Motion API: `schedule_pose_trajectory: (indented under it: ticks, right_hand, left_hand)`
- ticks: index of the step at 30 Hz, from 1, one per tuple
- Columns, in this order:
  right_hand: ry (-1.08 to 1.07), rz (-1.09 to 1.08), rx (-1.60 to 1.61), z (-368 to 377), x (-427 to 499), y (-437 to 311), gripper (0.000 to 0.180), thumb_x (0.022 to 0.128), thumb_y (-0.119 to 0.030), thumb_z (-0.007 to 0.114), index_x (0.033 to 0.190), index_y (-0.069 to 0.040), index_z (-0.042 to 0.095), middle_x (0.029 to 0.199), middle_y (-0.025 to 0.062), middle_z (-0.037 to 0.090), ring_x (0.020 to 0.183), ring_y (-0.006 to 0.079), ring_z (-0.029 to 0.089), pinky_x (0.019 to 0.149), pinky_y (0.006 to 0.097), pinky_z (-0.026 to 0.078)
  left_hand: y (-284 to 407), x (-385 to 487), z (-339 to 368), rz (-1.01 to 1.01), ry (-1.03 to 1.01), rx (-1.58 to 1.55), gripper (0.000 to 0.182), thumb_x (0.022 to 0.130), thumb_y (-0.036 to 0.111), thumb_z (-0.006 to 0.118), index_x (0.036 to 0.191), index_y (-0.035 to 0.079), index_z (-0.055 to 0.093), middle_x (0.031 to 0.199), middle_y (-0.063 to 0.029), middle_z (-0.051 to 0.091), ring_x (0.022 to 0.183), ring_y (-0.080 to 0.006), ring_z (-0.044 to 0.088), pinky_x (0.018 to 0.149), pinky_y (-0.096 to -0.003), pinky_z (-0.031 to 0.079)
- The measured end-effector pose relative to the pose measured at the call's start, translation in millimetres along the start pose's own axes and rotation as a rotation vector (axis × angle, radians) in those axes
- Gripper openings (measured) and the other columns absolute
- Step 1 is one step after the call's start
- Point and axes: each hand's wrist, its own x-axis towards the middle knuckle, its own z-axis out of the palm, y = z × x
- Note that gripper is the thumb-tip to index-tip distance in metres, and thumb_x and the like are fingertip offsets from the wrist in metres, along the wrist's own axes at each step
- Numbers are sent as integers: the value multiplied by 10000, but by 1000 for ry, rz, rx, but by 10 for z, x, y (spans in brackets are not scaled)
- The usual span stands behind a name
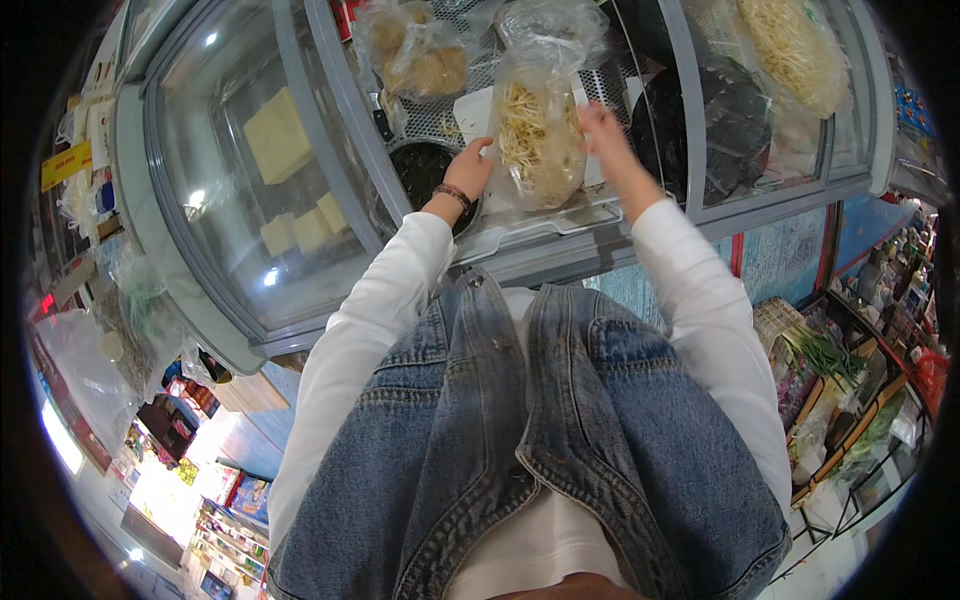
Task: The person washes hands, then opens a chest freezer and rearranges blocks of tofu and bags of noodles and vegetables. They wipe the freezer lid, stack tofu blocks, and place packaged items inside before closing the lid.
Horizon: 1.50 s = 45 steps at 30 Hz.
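Note:
A clear plastic bag of bean sprouts (536, 139) lies inside an open section of a glass-fronted display case, between my hands. My left hand (466, 176), with a beaded bracelet at the wrist, is at the bag's left side, thumb towards it. Its fingers are partly hidden. On the other side my right hand (606, 139) is blurred, with its fingertips close to the bag's upper right edge. Whether either hand grips the plastic is unclear. Below my left hand sits a round dark container (421, 166) with dark contents. A white tray (551, 231) extends under the bag.
Pale tofu-like blocks (279, 136) show behind glass at left. A dark-handled knife (382, 120) lies near another filled plastic bag (427, 67). Black plastic bags (724, 127) and more bagged sprouts (795, 52) are at right. The case's grey frame (577, 255) runs before me.

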Motion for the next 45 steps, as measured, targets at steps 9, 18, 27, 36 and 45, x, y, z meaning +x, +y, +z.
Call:
schedule_pose_trajectory:
  ticks: [9, 18, 27, 36, 45]
  right_hand:
    - [486, -324, -701, -161, -117, 797, 298, 875, -262, 476, 886, 4, 607, 886, 233, 587, 837, 382, 564, 748, 419, 442]
    - [93, -355, -132, 533, -294, 233, 208, 888, -199, 515, 867, -7, 591, 766, 92, 610, 682, 165, 554, 646, 303, 444]
    - [127, -96, 266, 15, -487, 471, 168, 919, -195, 492, 981, -63, 575, 699, -29, 476, 591, 51, 448, 536, 195, 376]
    - [211, -202, 47, -214, -454, 554, 206, 920, -182, 484, 1055, -58, 577, 780, -19, 508, 691, 70, 482, 605, 208, 429]
    - [274, -62, 199, -275, -454, 594, 223, 926, -224, 473, 1040, -68, 583, 847, -6, 562, 738, 89, 520, 671, 244, 453]
  left_hand:
    - [-19, -87, -4, 14, -25, 122, 436, 780, 131, 502, 1216, 111, 499, 840, -181, 621, 819, -336, 594, 743, -401, 464]
    - [94, -168, -137, 56, 20, 272, 466, 787, 160, 543, 1245, 112, 472, 779, -134, 606, 719, -289, 597, 676, -379, 470]
    - [335, -249, -142, 357, 50, 861, 299, 768, 170, 567, 1062, 116, 586, 1039, -128, 572, 1003, -313, 537, 798, -435, 472]
    - [502, 151, 660, 870, -381, 1204, 255, 763, 173, 553, 1011, 153, 610, 1058, -43, 547, 1089, -223, 475, 909, -431, 357]
    - [311, 95, 217, 817, -314, 983, 297, 787, 173, 541, 1075, 159, 612, 1224, -74, 523, 1155, -280, 464, 959, -504, 338]
